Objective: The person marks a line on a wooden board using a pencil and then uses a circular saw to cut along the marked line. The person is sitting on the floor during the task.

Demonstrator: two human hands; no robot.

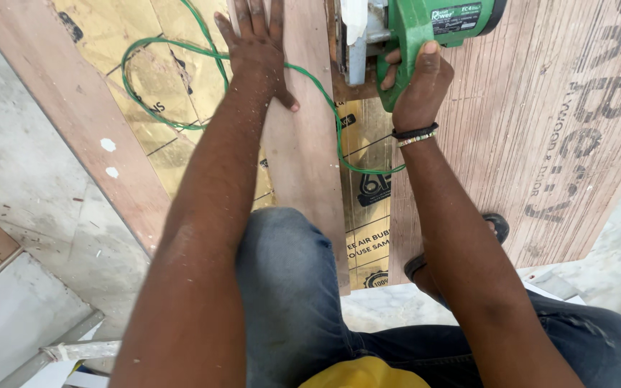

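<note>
My right hand (pixel 417 80) grips the handle of a green electric circular saw (pixel 425 21) at the top of the head view. The saw sits between a narrow plywood strip (pixel 303 144) and a large plywood sheet (pixel 540 108). My left hand (pixel 256 43) lies flat, fingers spread, on the narrow strip, pressing it down. The saw's green power cord (pixel 181 122) loops over the floor covering to the left and passes under my left wrist. My knee in blue jeans (pixel 289 280) rests on the strip's near end.
Yellow printed protective sheeting (pixel 145 79) covers the floor under the boards. Another long plywood strip (pixel 88 122) runs diagonally at left. Grey stone floor (pixel 23 179) lies beyond it. My sandalled foot (pixel 494 230) rests on the large sheet.
</note>
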